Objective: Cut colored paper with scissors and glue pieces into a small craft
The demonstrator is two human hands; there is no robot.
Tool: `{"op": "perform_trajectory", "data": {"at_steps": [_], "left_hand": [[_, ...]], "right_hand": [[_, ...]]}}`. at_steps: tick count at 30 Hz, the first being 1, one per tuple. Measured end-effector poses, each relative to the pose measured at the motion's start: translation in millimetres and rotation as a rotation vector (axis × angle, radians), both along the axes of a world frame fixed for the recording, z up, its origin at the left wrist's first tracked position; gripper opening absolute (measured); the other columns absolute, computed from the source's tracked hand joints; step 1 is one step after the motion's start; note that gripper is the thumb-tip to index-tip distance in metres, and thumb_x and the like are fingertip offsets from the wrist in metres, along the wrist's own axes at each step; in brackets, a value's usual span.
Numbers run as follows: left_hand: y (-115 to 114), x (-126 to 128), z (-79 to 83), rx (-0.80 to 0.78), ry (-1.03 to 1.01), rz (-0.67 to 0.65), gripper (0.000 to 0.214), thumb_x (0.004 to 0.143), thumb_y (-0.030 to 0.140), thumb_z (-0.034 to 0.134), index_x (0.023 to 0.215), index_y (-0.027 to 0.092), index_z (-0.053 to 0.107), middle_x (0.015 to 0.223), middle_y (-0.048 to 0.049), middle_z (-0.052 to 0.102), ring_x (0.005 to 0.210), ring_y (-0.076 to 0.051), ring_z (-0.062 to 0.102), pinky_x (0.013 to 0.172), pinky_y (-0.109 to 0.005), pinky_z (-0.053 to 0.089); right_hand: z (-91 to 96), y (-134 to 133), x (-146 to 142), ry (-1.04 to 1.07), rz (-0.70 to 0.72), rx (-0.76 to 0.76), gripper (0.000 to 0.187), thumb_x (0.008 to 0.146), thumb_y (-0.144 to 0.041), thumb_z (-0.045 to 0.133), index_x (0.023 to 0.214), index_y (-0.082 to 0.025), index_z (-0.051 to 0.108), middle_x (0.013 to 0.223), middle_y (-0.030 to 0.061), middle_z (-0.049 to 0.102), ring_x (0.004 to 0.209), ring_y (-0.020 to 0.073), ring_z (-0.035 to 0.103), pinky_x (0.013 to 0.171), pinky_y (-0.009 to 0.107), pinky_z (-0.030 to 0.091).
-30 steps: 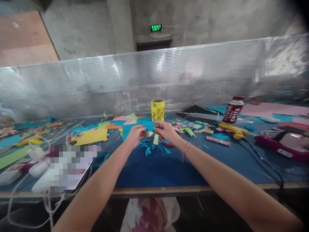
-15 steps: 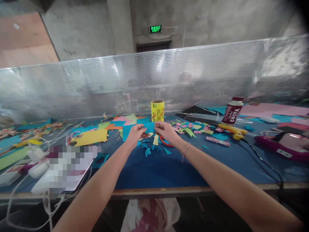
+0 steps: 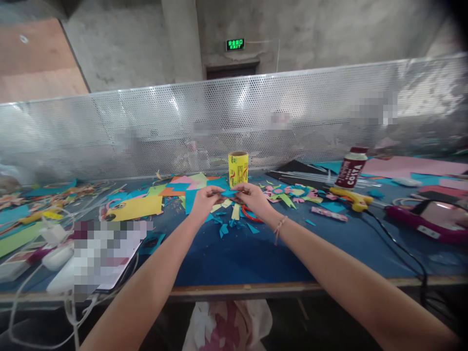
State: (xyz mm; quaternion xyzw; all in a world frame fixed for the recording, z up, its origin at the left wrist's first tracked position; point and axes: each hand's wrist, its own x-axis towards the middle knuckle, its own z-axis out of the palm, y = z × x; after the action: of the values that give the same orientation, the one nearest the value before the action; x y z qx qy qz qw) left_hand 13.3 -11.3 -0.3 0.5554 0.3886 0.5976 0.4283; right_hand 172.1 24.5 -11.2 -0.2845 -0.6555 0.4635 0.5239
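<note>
Both arms reach out over a blue table (image 3: 234, 253). My left hand (image 3: 204, 201) and my right hand (image 3: 252, 199) pinch the two ends of a small teal paper piece (image 3: 228, 193), which now looks folded into a narrow strip between the fingertips. Teal paper scraps (image 3: 234, 223) lie on the table just below the hands. Red-handled scissors (image 3: 249, 216) lie under my right wrist. A yellow roll (image 3: 238, 167) stands upright just behind the hands.
Coloured paper sheets (image 3: 139, 206) and cut-outs (image 3: 292, 193) cover the back of the table. A dark red bottle (image 3: 351, 167), a yellow glue gun (image 3: 353, 198) with a black cable (image 3: 398, 246) and a pink device (image 3: 431, 217) lie right. White chargers and cables (image 3: 54, 243) lie left. A perforated metal screen (image 3: 234, 126) closes the back.
The teal paper showed as a wider flat piece between the hands; now it is folded down to a thin strip. The hands have moved slightly closer together and stayed in place.
</note>
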Motion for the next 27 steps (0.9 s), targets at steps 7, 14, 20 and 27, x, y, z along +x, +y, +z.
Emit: {"op": "perform_trajectory", "data": {"at_steps": [7,14,20,27], "left_hand": [[1.5,-0.7,0.1,-0.024,0.064,0.061,0.022,0.062,0.023,0.062,0.081,0.014,0.056,0.064,-0.0007,0.060,0.049,-0.011,0.058,0.047,-0.022,0.046],[-3.2,0.6,2.7,-0.022,0.035,0.018,0.017,0.060,0.018,0.058,0.077,0.015,0.059,0.058,0.0010,0.059,0.050,-0.011,0.058,0.050,-0.022,0.046],[-3.2,-0.1,3.2,-0.055,-0.049,-0.046,0.009,0.064,0.019,0.054,0.068,0.013,0.058,0.056,-0.0003,0.058,0.055,-0.013,0.061,0.057,-0.025,0.049],[-5.0,4.1,2.6,-0.002,0.101,0.031,0.032,0.058,0.030,0.068,0.081,0.016,0.052,0.058,0.0021,0.057,0.055,-0.014,0.061,0.054,-0.025,0.049]], "right_hand": [[0.3,0.5,-1.1,-0.012,-0.073,0.009,0.021,0.064,-0.028,0.061,0.082,-0.018,0.059,0.064,-0.0019,0.057,0.055,0.0102,0.055,0.062,0.028,0.049],[-1.7,0.2,-0.4,0.007,-0.027,0.008,0.018,0.065,-0.026,0.058,0.081,-0.019,0.064,0.071,-0.0003,0.061,0.063,0.0114,0.057,0.067,0.029,0.049],[6.6,-8.6,0.9,-0.021,-0.039,0.008,0.018,0.064,-0.021,0.053,0.076,-0.018,0.067,0.076,0.0020,0.064,0.070,0.0129,0.059,0.070,0.028,0.047],[11.1,-12.6,-0.7,-0.137,-0.129,0.105,0.018,0.063,-0.031,0.060,0.073,-0.016,0.063,0.069,0.0026,0.063,0.065,0.0131,0.056,0.062,0.027,0.045]]}}
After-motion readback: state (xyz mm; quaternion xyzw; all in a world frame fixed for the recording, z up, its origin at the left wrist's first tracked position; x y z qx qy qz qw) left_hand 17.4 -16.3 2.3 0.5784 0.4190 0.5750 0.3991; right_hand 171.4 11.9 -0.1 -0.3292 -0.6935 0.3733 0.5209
